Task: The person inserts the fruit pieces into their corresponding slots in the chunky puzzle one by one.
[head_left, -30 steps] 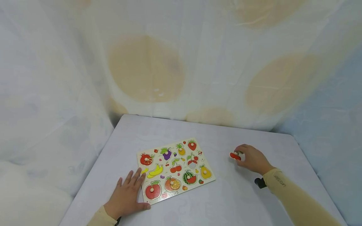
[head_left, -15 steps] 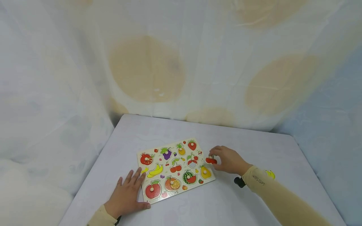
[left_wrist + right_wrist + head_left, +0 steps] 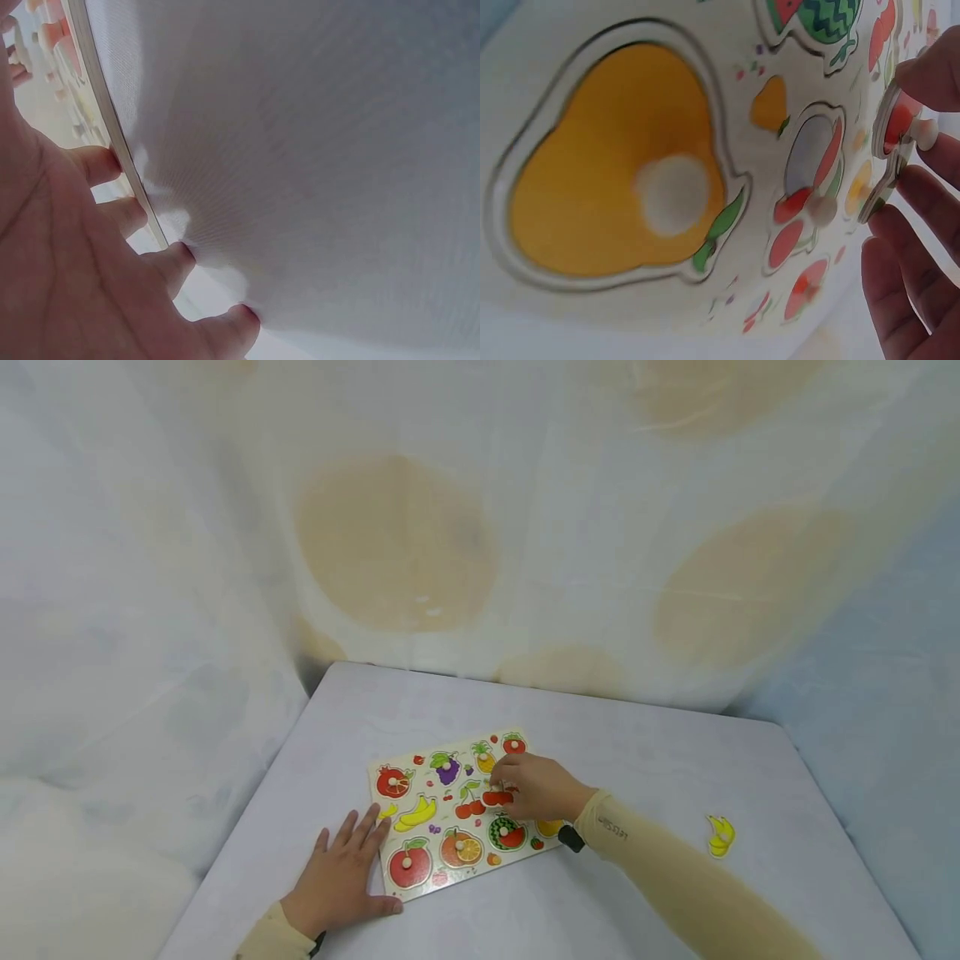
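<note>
My right hand (image 3: 543,787) pinches a cherry puzzle piece (image 3: 497,797) over the right part of the wooden fruit peg board (image 3: 465,748). In the right wrist view the cherry piece (image 3: 898,131) is tilted, its round wooden knob (image 3: 924,135) between thumb and fingers, close above the board. My left hand (image 3: 341,877) lies with fingers spread at the board's left edge. From the left wrist view, two fingertips (image 3: 135,214) touch the board's wooden edge (image 3: 112,131), while the others rest on the white cloth.
A yellow banana piece (image 3: 722,836) lies on the table (image 3: 645,893) to the right of the board. Fruit pieces with knobs sit in the board, among them a pear (image 3: 600,135) and a watermelon (image 3: 507,833). Cloth walls (image 3: 570,568) enclose the table.
My right hand has carried the cherry piece left from the table's right side to over the board. The banana piece has come into view behind it. My left hand stays put.
</note>
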A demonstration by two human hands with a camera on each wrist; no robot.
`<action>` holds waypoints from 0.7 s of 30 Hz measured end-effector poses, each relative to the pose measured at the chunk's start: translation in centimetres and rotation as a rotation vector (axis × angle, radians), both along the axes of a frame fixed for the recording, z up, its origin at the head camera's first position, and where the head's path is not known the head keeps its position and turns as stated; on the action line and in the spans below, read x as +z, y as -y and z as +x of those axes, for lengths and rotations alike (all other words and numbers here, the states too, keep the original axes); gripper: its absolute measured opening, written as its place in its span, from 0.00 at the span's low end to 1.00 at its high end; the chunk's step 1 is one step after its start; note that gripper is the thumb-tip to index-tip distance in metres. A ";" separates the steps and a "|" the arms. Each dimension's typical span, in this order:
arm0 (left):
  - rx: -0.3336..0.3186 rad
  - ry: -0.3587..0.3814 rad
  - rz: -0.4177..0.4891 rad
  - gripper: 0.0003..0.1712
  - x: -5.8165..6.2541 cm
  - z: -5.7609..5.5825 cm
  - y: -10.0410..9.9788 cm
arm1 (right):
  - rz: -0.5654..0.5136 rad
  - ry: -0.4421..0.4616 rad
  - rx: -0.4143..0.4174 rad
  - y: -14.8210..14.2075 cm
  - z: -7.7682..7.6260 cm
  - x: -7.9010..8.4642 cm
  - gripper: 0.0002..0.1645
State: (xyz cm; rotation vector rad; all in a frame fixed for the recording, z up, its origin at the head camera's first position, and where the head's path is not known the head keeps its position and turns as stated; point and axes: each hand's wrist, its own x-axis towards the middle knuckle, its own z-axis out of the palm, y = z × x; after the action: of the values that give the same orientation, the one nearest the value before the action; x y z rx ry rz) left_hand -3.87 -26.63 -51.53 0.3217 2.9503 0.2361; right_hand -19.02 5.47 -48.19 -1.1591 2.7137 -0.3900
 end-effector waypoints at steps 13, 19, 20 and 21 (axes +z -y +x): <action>-0.001 -0.011 0.008 0.69 0.1 0.2 -0.1 | 0.046 -0.003 0.045 2.6 -0.4 -1.3 0.25; 0.002 -0.003 0.019 0.69 0.5 0.4 -0.3 | 0.049 -0.005 0.076 3.3 -0.3 -1.6 0.23; 0.000 -0.001 0.021 0.69 0.5 0.4 -0.3 | 0.048 -0.007 0.083 3.4 -0.2 -1.7 0.23; 0.000 0.001 0.020 0.69 0.5 0.4 -0.4 | 0.046 -0.006 0.089 3.5 -0.2 -1.7 0.22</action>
State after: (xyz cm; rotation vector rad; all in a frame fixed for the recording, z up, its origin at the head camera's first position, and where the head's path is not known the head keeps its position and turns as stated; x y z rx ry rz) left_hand -3.45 -26.27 -51.02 0.3241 2.9489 0.2660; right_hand -19.19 2.02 -49.87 -1.2649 2.6494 -0.3103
